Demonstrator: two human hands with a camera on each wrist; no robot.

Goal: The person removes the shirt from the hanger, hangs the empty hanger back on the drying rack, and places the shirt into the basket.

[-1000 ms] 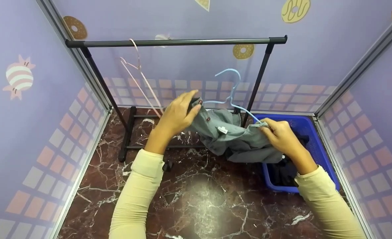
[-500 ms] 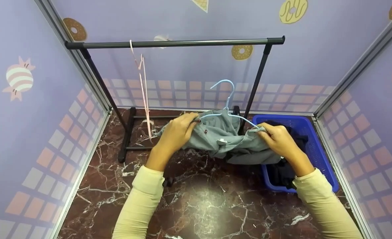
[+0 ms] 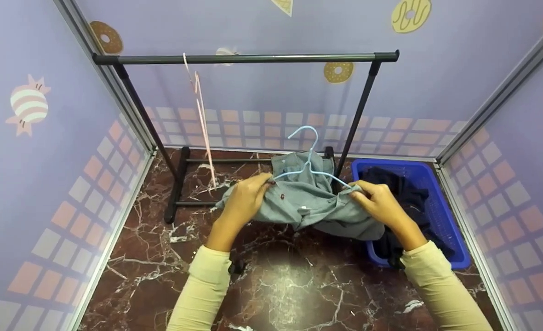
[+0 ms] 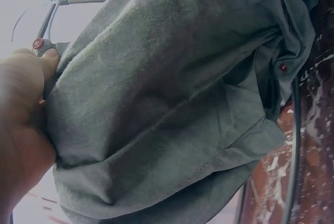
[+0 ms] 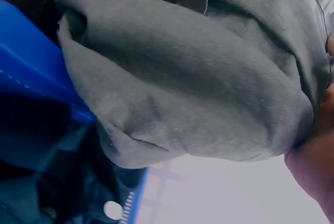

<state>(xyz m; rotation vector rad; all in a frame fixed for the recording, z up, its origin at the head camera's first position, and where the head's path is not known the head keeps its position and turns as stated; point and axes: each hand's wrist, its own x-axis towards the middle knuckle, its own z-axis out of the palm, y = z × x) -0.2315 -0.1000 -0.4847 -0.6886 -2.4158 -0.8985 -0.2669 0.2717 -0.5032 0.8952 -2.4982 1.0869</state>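
Blue hanger [image 3: 309, 162]: lower in the head view than in both earlier pictures; hook shifted slightly left.
Grey-green garment [image 3: 299, 202]: lowered with the hanger; more cloth now visible behind the hanger's neck.
Left hand [image 3: 246, 197]: moved down; fingers, raised one second ago, now pinch the garment's edge.
Right hand [image 3: 379, 202]: moved slightly down.
Pink hanger [image 3: 203, 126]: turned from broadside to nearly edge-on over the second.
Dark clothing [image 3: 391, 181]: more of it exposed.
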